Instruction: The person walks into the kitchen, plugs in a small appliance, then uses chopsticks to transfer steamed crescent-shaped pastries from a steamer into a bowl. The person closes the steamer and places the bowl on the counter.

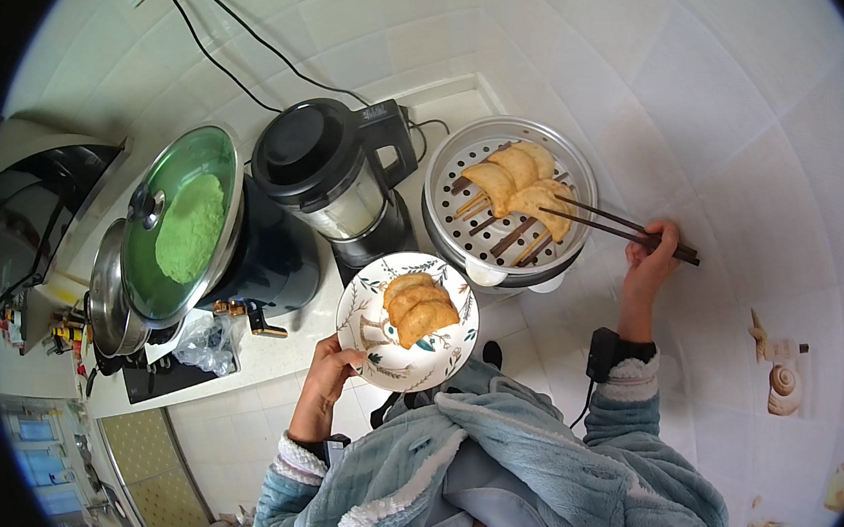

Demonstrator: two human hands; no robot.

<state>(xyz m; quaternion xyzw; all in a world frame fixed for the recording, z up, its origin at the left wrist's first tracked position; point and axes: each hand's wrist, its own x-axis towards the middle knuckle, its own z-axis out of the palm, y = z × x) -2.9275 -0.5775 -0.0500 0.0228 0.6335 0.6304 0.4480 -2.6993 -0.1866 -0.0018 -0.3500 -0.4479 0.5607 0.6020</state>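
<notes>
My left hand (329, 381) grips the near-left rim of a white plate (367, 328) with a leaf pattern. Several browned, half-moon dumplings (420, 309) overlap on the plate. Dark chopsticks (607, 226) are in my right hand (653, 252), held near their thick ends. Their tips meet a golden dumpling (543, 206) in a round metal steamer (466, 248) with a perforated base. More dumplings (515, 167) lie behind that one, resting on sticks laid across the holes. Whether the chopstick tips pinch the dumpling or only touch it, I cannot tell.
A blender (331, 173) with a black lid stands left of the steamer. Farther left, a glass-lidded bowl (189, 224) of green dough rests on a dark appliance (283, 264). A steel pan (112, 290) and a clear plastic bag (207, 342) sit beyond. Tiled wall (681, 128) rises at right.
</notes>
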